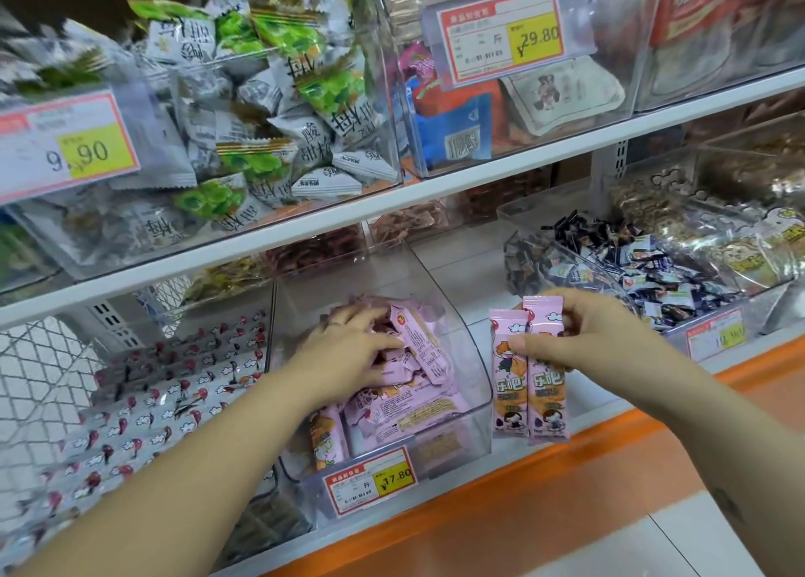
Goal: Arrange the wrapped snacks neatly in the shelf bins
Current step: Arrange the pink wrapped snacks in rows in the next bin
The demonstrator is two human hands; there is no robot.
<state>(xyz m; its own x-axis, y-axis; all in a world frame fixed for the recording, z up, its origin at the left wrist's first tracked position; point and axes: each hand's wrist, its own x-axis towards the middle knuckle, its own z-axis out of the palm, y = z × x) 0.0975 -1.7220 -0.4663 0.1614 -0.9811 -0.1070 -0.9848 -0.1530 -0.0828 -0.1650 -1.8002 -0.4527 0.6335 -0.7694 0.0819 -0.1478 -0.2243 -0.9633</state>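
The price tag (370, 483) is reading 17.80 on the clear bin (472, 371); your right hand (579, 332) is pinching two pink packs (529, 385) upright beside it, your left hand (348, 350) is gripping a tilted pack (418, 341) inside

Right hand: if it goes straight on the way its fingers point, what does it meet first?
Likely the clear bin's right wall, with the two pink packets that the right hand holds touching first; depth is unclear.

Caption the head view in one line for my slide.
Left hand among pink snack packs in a clear shelf bin; right hand holds two matching packs upright beside it.
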